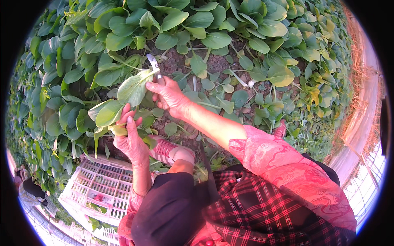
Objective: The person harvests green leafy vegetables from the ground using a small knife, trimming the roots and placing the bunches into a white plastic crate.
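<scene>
My left hand (132,138) is closed around a small leafy green plant (109,113), its pale stalks between thumb and fingers. My right hand (170,97) grips a small knife (153,63) with its blade pointing up and away from me. A broad leaf (132,89) spans the space between both hands, its pale stem crossing the blade near my right thumb. Whether this leaf is still joined to the plant in my left hand cannot be told. The knife's handle is mostly hidden in my fingers.
Dense leafy greens (200,21) grow ahead and to the left. Cut leaves and stubs lie on the soil (177,61). A white slatted plastic crate (101,184) with greens inside stands at lower left. My shoe (163,149) is close by. Another person (32,187) is at far left.
</scene>
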A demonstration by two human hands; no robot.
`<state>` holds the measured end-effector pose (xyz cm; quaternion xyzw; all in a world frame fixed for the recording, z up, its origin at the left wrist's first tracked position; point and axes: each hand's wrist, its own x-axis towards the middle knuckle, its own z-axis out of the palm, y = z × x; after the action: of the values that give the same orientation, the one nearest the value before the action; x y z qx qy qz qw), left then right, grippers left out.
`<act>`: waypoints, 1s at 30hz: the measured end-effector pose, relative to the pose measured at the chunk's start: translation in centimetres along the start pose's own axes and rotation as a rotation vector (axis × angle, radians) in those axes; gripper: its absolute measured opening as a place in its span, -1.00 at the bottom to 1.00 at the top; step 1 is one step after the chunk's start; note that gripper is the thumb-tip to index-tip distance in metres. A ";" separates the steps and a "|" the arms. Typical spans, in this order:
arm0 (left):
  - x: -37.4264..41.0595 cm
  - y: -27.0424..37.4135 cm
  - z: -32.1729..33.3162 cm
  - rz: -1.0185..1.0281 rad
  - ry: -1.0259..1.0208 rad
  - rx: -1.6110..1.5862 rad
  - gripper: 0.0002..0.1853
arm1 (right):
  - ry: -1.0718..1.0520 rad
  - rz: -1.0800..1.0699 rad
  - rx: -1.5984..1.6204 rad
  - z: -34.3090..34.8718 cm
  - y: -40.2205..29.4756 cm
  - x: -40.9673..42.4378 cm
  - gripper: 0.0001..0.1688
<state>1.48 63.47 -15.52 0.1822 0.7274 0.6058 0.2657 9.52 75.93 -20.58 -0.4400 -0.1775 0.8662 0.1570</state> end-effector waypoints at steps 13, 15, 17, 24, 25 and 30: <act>1.9 3.4 -4.6 -0.473 -0.228 -0.283 -0.83 | 0.108 -0.401 -0.398 -2.4 -3.8 -3.3 -0.68; 2.2 4.0 -4.9 -0.427 -0.188 -0.131 -0.84 | 0.155 -0.378 -0.480 -3.2 -4.2 -4.4 -0.70; 2.5 4.1 -5.9 -0.316 -0.231 0.046 -0.84 | 0.145 -0.398 -0.546 -3.6 -4.3 -5.6 -0.69; 1.9 1.7 0.3 -0.394 -0.625 -0.043 -0.55 | 0.203 -0.513 -0.728 -2.6 -2.3 -7.4 -0.65; 1.2 0.6 1.3 -0.501 -0.674 -0.272 -0.46 | 0.218 -0.514 -0.738 -2.0 -1.7 -7.5 -0.64; -0.9 -3.2 2.4 -0.574 -0.607 -0.552 -0.44 | 0.109 -0.421 -0.760 -1.9 -1.0 -7.4 -0.70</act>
<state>3.82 64.22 -18.78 0.0657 0.4508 0.5976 0.6598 15.35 73.99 -15.99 -0.4658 -0.5610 0.6638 0.1663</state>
